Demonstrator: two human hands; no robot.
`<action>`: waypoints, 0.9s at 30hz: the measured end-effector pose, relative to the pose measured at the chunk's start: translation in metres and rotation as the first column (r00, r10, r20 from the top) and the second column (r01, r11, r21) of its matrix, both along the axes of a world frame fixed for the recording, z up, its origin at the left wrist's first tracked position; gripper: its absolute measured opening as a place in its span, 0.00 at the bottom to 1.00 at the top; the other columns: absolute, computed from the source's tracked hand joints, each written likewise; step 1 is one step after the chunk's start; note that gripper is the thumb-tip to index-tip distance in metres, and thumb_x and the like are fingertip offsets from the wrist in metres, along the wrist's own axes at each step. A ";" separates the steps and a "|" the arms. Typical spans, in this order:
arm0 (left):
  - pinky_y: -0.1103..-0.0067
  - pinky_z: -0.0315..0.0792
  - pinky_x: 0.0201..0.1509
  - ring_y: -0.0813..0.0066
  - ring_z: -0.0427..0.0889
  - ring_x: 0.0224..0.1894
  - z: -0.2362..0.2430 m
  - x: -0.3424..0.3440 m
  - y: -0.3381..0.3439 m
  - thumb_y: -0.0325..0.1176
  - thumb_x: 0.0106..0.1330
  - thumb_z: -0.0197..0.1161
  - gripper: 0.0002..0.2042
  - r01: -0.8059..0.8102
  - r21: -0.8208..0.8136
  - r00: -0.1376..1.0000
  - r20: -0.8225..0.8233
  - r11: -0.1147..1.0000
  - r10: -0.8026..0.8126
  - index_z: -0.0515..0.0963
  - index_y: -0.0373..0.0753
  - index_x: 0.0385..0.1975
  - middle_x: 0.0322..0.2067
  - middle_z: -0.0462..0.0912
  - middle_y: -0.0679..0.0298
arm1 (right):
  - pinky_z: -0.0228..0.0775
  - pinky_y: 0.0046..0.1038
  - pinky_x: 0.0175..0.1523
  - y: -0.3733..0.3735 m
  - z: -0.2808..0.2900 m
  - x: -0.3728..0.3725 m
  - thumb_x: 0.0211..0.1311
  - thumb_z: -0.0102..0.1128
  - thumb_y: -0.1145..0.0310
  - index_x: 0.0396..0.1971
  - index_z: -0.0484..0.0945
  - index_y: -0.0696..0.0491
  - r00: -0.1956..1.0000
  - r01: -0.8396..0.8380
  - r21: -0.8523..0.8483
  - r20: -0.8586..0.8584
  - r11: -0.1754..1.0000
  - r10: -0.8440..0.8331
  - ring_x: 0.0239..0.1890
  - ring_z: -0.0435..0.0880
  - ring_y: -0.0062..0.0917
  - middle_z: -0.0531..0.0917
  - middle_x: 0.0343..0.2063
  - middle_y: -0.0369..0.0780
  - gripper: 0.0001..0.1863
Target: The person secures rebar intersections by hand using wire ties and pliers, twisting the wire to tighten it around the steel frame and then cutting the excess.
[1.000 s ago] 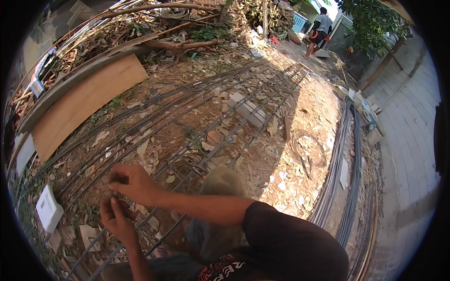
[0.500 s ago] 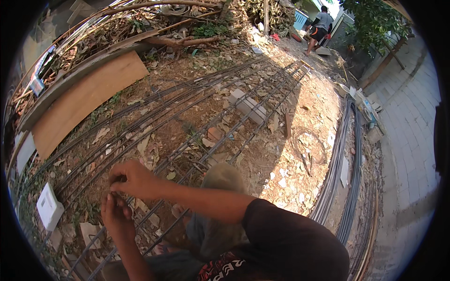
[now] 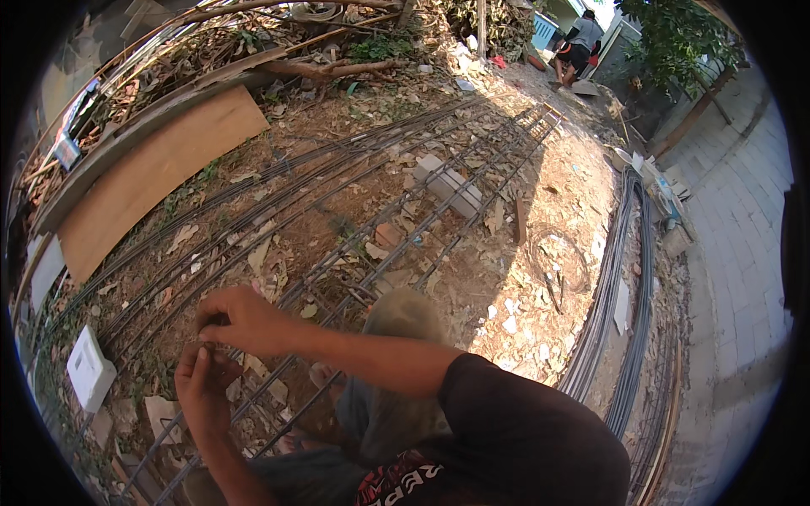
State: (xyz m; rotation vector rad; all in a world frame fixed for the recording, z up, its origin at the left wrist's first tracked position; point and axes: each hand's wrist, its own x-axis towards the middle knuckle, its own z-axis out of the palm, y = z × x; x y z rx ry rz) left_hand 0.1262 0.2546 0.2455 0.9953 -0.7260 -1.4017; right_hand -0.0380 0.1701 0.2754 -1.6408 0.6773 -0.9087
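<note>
Since the earlier frame, our left hand shifts a little to the left, our right hand stays nearly in place, and the far co-worker bends lower. Both hands are together, the right just above the left in the view, fingers curled and fingertips meeting or almost meeting. We cannot tell whether they pinch anything; the gap is too small and dark.

Next outward lies the steel frame, a set of long parallel bars on the ground. Its long axis runs from lower left to upper right, passing below our hands and away ahead to our right. Our right forearm crosses the bars at a steep angle; our left wrist overlaps their near stretch, so the left hand appears the nearer. We cannot tell whether either hand touches steel.

Around this, our bent knee stands over the bars, right of the hands. Loose rods lie ahead and to the left, with a white box beyond our left hand. Farther along the frame sits a grey block; to its left lies a wooden board, and well to the right a bundle of bent bars.
</note>
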 end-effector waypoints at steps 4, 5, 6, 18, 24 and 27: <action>0.77 0.77 0.35 0.80 0.80 0.30 -0.003 -0.001 -0.001 0.36 0.70 0.61 0.08 -0.025 0.015 1.000 -0.014 1.000 0.025 0.79 0.41 0.43 0.29 0.80 0.68 | 0.75 0.34 0.43 0.003 -0.010 0.006 0.57 0.64 0.68 0.35 0.83 0.63 0.996 0.054 -0.187 -0.056 0.981 -0.066 0.36 0.83 0.34 0.83 0.33 0.46 0.12; 0.77 0.77 0.35 0.80 0.81 0.31 -0.002 0.002 -0.001 0.36 0.71 0.61 0.08 -0.011 -0.008 1.000 -0.010 1.000 0.011 0.79 0.41 0.42 0.30 0.81 0.68 | 0.74 0.34 0.42 0.004 -0.010 0.010 0.58 0.64 0.68 0.35 0.83 0.63 0.995 0.068 -0.187 -0.059 0.980 -0.080 0.36 0.83 0.35 0.83 0.33 0.47 0.12; 0.76 0.77 0.35 0.80 0.82 0.31 -0.002 0.005 -0.001 0.36 0.71 0.61 0.08 -0.004 -0.030 1.000 -0.008 1.000 0.003 0.79 0.41 0.42 0.31 0.82 0.68 | 0.74 0.35 0.42 0.004 -0.010 0.015 0.58 0.63 0.68 0.35 0.83 0.63 0.994 0.075 -0.186 -0.064 0.980 -0.088 0.36 0.83 0.36 0.83 0.33 0.47 0.13; 0.70 0.84 0.42 0.66 0.88 0.37 0.023 0.020 -0.002 0.32 0.70 0.62 0.07 -0.278 -0.279 0.960 -0.077 0.919 0.268 0.78 0.41 0.44 0.37 0.86 0.57 | 0.77 0.20 0.40 0.030 -0.020 0.034 0.72 0.56 0.62 0.54 0.77 0.59 0.934 -0.331 0.364 0.261 0.871 0.246 0.34 0.86 0.22 0.87 0.34 0.39 0.19; 0.71 0.81 0.47 0.65 0.86 0.44 0.068 0.021 -0.013 0.39 0.69 0.64 0.15 -0.350 -0.155 0.914 0.158 0.924 0.373 0.78 0.33 0.47 0.40 0.86 0.58 | 0.57 0.17 0.24 0.003 0.026 -0.007 0.71 0.55 0.68 0.48 0.84 0.53 0.999 -0.052 -0.030 0.000 0.998 0.052 0.20 0.66 0.09 0.72 0.18 0.27 0.12; 0.75 0.81 0.44 0.68 0.86 0.40 0.094 0.038 -0.019 0.40 0.71 0.61 0.14 -0.179 -0.146 0.886 0.407 0.973 0.224 0.78 0.34 0.43 0.38 0.86 0.58 | 0.54 0.19 0.23 -0.020 0.066 -0.016 0.67 0.60 0.68 0.36 0.83 0.60 0.991 0.110 -0.207 -0.052 0.972 -0.123 0.18 0.66 0.11 0.75 0.17 0.30 0.10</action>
